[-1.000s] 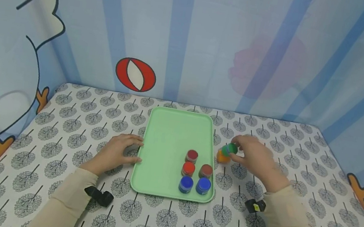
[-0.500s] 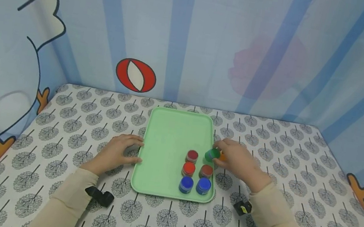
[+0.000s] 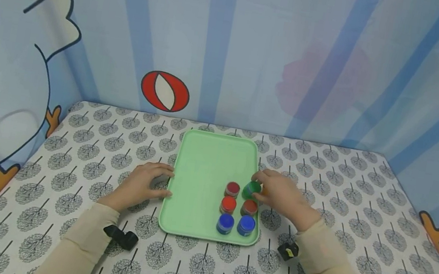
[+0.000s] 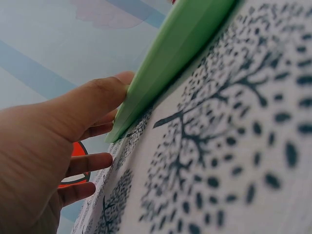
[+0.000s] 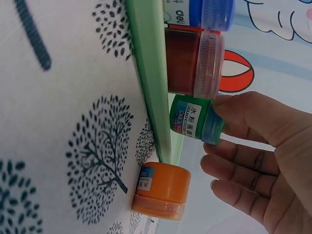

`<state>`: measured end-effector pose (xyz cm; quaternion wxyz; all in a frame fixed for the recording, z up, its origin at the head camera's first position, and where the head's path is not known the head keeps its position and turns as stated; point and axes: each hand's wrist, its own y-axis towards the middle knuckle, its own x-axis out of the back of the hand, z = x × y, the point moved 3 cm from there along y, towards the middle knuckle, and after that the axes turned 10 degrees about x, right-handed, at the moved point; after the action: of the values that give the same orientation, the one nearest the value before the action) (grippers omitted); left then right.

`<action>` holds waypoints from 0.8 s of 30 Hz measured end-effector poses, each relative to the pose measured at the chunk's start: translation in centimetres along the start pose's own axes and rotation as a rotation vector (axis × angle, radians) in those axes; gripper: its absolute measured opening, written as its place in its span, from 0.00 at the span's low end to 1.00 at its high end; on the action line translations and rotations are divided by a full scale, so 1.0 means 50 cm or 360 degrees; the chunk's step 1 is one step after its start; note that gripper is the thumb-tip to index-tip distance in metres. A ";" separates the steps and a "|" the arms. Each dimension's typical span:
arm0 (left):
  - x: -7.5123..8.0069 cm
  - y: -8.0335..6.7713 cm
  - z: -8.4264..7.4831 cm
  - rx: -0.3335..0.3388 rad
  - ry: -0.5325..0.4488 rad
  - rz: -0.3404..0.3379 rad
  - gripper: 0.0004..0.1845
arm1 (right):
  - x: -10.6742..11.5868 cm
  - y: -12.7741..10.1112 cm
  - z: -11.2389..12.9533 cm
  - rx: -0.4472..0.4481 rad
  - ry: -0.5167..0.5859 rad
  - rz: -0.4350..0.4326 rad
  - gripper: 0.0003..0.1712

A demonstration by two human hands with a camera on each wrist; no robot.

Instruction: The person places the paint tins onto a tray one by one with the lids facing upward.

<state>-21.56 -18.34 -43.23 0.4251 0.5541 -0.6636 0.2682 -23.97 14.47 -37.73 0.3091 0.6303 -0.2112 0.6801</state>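
Note:
My right hand (image 3: 283,196) pinches a small green paint jar (image 5: 187,114) by its lid, between thumb and fingers. The jar is tilted a little, over the right side of the light green tray (image 3: 208,154); whether its base touches the tray I cannot tell. Just in front of it stands a brownish-red jar (image 3: 249,207). An orange paint jar (image 5: 163,190) stands on the cloth outside the tray, mostly hidden by my right hand in the head view. My left hand (image 3: 144,185) rests with thumb and fingertips against the tray's left rim, fingers loosely spread.
Inside the tray are a dark red jar (image 3: 232,189), a bright red jar (image 3: 228,203) and two blue jars, the left blue jar (image 3: 225,223) and the right blue jar (image 3: 246,225). Tree-patterned cloth (image 3: 182,269) covers the table; a printed curtain (image 3: 247,65) hangs behind.
My right hand has carried the green jar leftward from above the orange jar to the tray's right side, then lower behind the brownish-red jar. My left hand has stayed at the rim.

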 end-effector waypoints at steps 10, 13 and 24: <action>-0.001 0.000 0.002 -0.0007 -0.0002 -0.0025 0.26 | -0.006 0.007 0.003 -0.0031 0.0048 0.0048 0.20; -0.002 0.000 0.002 -0.0010 -0.0004 -0.0020 0.26 | -0.007 0.007 0.003 -0.0023 0.0046 0.0042 0.19; -0.004 0.001 0.004 -0.0008 0.0007 -0.0010 0.26 | -0.016 0.009 -0.001 -0.0018 0.0079 0.0068 0.21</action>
<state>-21.66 -18.39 -43.47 0.4289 0.5545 -0.6615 0.2664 -24.28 14.06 -38.49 0.3031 0.6067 -0.2207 0.7009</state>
